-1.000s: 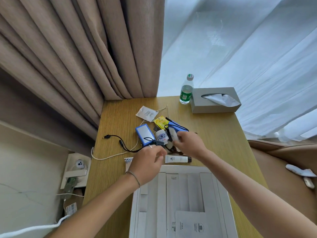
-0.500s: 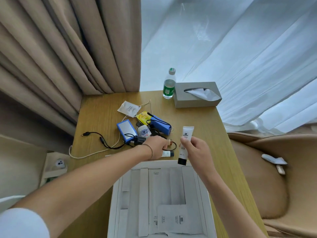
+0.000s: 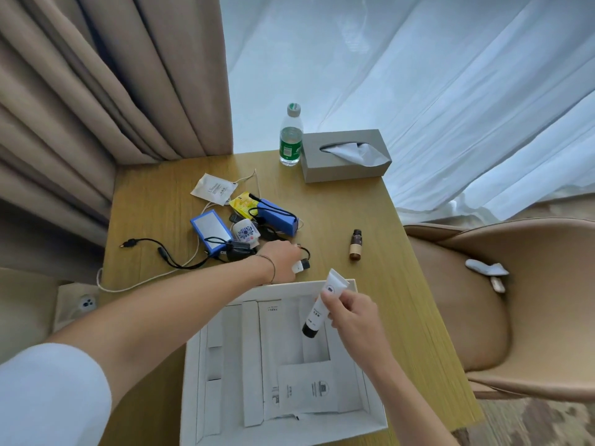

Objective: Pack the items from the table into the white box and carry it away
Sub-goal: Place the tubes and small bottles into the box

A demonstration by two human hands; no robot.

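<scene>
The open white box point(image 3: 289, 285) lies at the table's near edge, with white card inserts and a printed leaflet point(image 3: 309, 387) inside. My right hand point(image 3: 352, 315) pinches a white tube with a black cap point(image 3: 322, 309), held cap down over the box's far right part. My left hand point(image 3: 283, 260) reaches across the table just beyond the box and grips a second small white tube point(image 3: 300, 267), whose capped end sticks out to the right. Beyond it lie a blue-framed card point(image 3: 211, 228), a blue pouch point(image 3: 278, 217), a yellow packet point(image 3: 243, 204), a white sachet point(image 3: 214, 189) and a small patterned jar point(image 3: 246, 234).
A small brown bottle point(image 3: 355, 244) stands right of the pile. A black cable point(image 3: 154, 249) and a white cord trail left. A water bottle point(image 3: 291, 136) and a grey tissue box point(image 3: 344, 156) stand at the back. A tan chair point(image 3: 502, 300) is at the right, curtains behind.
My right hand lifted the white tube from the pile and brought it back over the box. My left hand stayed on the second tube by the box's far edge.
</scene>
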